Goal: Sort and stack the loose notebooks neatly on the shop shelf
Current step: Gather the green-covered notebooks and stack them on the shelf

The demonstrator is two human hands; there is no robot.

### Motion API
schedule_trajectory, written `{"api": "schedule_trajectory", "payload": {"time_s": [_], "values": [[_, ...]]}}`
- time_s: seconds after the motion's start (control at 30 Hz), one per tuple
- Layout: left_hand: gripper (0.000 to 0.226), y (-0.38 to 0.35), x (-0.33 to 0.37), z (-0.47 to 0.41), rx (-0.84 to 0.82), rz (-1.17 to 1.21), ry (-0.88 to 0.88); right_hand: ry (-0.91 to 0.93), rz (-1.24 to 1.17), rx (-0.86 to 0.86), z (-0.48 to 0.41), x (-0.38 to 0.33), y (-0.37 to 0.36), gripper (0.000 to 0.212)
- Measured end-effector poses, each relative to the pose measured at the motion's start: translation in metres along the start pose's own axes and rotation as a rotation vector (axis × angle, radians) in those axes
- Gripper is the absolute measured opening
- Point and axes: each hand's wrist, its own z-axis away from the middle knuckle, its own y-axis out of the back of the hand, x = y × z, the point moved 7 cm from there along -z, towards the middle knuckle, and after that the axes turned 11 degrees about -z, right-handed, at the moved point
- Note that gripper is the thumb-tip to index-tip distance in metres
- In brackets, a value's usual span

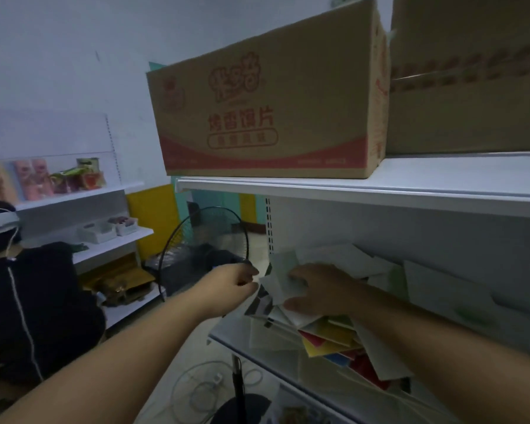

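A loose heap of notebooks [328,330] with white, yellow, red and blue covers lies on the white shop shelf [276,359]. My right hand [318,290] holds a small bunch of pale notebooks [283,278] at the shelf's left end, thumb below and fingers over the top. At the left edge of the same bunch, my left hand [237,284] has its fingers curled and pinches it. More white notebooks [441,289] lean against the back panel to the right.
Two cardboard boxes [266,102] stand on the upper shelf [380,191] just above my hands. A standing fan [207,255] is beside the shelf's left end, its cable on the floor. A person in dark clothes [28,301] crouches at the left by another shelf unit.
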Motion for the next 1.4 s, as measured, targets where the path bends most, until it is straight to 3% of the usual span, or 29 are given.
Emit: {"api": "schedule_trajectory", "payload": {"time_s": [0.13,0.23,0.3,0.37,0.43,0.53,0.6,0.7,0.8,0.87,0.93,0.97,1.0,1.07,1.1,1.13,1.27,1.4], "values": [[0.032,0.007,-0.007,-0.039,0.016,0.117,-0.079,-0.038,-0.109,0.101,0.009,-0.005,0.006,0.066],[0.029,0.006,-0.014,-0.066,-0.015,0.194,-0.119,-0.041,-0.167,0.207,0.015,-0.006,0.011,0.042],[0.025,0.002,-0.021,-0.085,-0.045,0.439,-0.055,-0.024,-0.251,0.356,0.022,-0.006,0.019,0.020],[0.024,-0.003,-0.026,-0.095,-0.111,0.708,0.076,-0.072,-0.394,0.606,0.033,-0.004,0.034,0.025],[0.036,-0.007,-0.024,-0.094,-0.254,0.901,0.139,-0.155,-0.472,0.848,0.042,-0.004,0.050,0.024],[0.075,-0.022,-0.012,-0.082,-0.669,1.223,0.131,-0.102,-0.561,1.045,0.054,-0.024,0.062,0.025],[0.073,-0.024,0.001,-0.068,-0.844,1.420,0.049,0.067,-0.636,0.985,0.056,-0.051,0.055,0.025],[0.036,-0.022,0.019,-0.052,-0.865,1.529,-0.075,0.240,-0.506,0.907,0.062,-0.071,0.038,0.036],[0.052,-0.024,0.034,-0.045,-0.825,1.400,-0.243,0.235,-0.424,0.995,0.084,-0.063,0.039,0.033],[0.064,-0.025,0.040,-0.046,-0.784,1.337,-0.279,0.172,-0.622,1.008,0.095,-0.049,0.047,0.033],[0.069,-0.024,0.043,-0.050,-0.716,1.346,-0.266,-0.031,-0.799,1.094,0.106,-0.016,0.062,0.035],[0.070,-0.024,0.045,-0.052,-0.693,1.361,-0.253,-0.216,-0.731,1.091,0.112,0.004,0.069,0.028],[0.068,-0.025,0.045,-0.055,-0.665,1.373,-0.227,-0.446,-0.572,0.977,0.116,0.025,0.071,0.025],[0.054,-0.027,0.047,-0.058,-0.609,1.388,-0.171,-0.802,-0.229,0.539,0.124,0.065,0.052,0.051],[0.045,-0.028,0.049,-0.058,-0.592,1.388,-0.154,-0.871,-0.128,0.388,0.128,0.078,0.041,0.053],[0.037,-0.028,0.052,-0.057,-0.586,1.381,-0.151,-0.886,-0.069,0.346,0.133,0.087,0.035,0.046],[0.015,-0.030,0.066,-0.054,-0.525,1.318,-0.097,-0.829,0.041,0.495,0.140,0.096,0.041,0.028],[0.025,-0.031,0.078,-0.053,-0.501,1.297,-0.026,-0.707,-0.055,0.804,0.151,0.077,0.067,0.025]]}}
